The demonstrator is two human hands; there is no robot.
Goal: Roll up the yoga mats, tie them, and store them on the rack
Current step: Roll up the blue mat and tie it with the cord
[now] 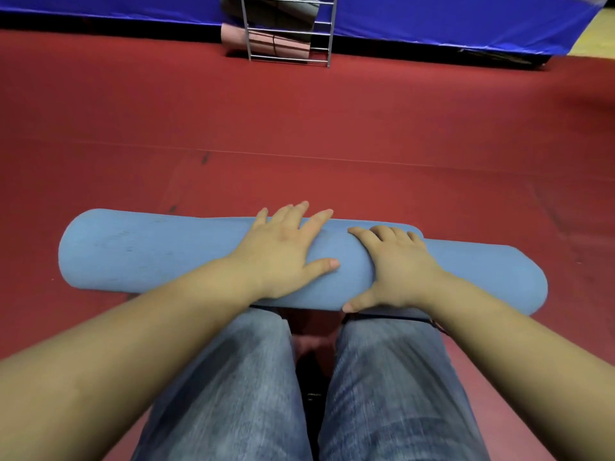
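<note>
Red floor (299, 121), blue wall padding (432, 18), wire rack (329, 34)

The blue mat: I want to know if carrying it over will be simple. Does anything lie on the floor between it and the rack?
Nothing visible does. The blue mat lies rolled under the left hand and the right hand, and only bare red floor stretches from it to the rack, which already holds other rolled mats.

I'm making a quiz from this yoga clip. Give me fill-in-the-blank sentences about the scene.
1. Both hands rest on a rolled ____ mat.
2. The floor is ____.
3. The left hand lies with fingers ____.
4. The metal rack holds a rolled ____ mat.

Missing words: blue; red; spread; pink
</note>
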